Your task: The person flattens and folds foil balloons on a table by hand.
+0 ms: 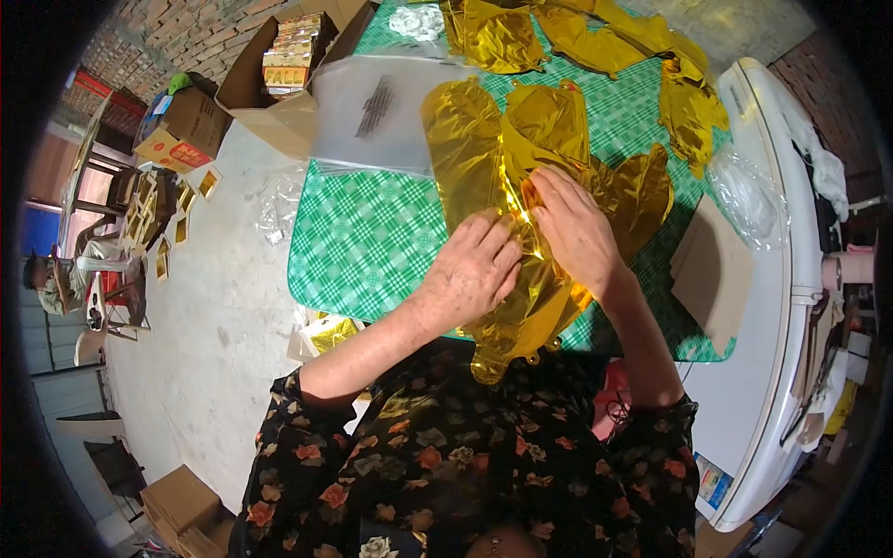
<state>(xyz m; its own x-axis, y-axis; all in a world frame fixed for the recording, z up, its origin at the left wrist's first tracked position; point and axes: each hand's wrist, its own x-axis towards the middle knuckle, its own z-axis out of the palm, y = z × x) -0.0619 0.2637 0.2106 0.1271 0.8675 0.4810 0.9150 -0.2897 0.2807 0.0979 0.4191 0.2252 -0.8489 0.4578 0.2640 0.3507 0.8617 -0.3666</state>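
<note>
A flat, uninflated gold foil balloon lies in front of me, its lower end with small tabs hanging over the table's near edge. My left hand is closed on the foil at its middle, fingers curled and knuckles up. Just right of it, my right hand rests on the foil with its fingers stretched out and side by side. Its thumb is partly hidden. More gold foil spreads out to the right, under and beside the right hand.
Further gold foil balloons lie along the back of the green checked table. Clear plastic bags and an open carton of small packs stand at the back left. Brown cardboard and a white appliance are on the right.
</note>
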